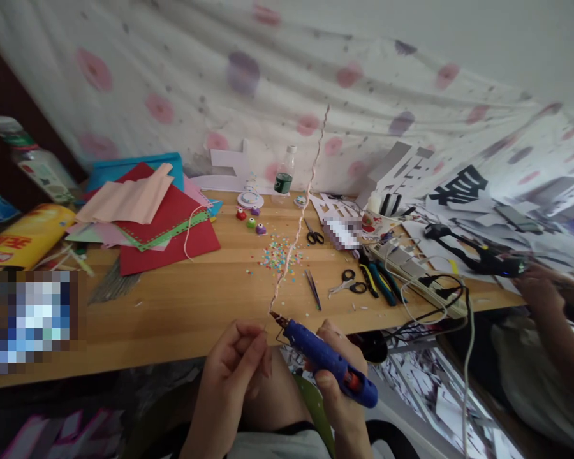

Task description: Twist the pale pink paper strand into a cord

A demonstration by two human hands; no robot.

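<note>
The pale pink, twisted strand (300,224) rises at a slant from above the near edge of the light wooden surface (172,319); its upper end overlaps the white curtain with pink and purple spots (162,70). The left hand (239,366) pinches the strand's thin lower end between thumb and fingers. The right hand (348,349) is wrapped around the body of a blue glue gun (316,349), nozzle directed up and left, beside the strand's lower end. Whether nozzle and strand touch cannot be determined.

Beyond the hands, loose multicoloured confetti dots (270,258) lie scattered on the surface. To their right: slim dark metal tweezers (312,290), two pairs of black-handled scissors (316,237), and pliers with yellow-and-black handles (369,278). Farther right is a white power strip (452,306) with plugged-in cables.

Behind the confetti: four small coloured figures with eyes (251,223) and a clear plastic bottle with a green label (283,182). Left: stacked red, green, pink and blue sheets (191,245).
</note>
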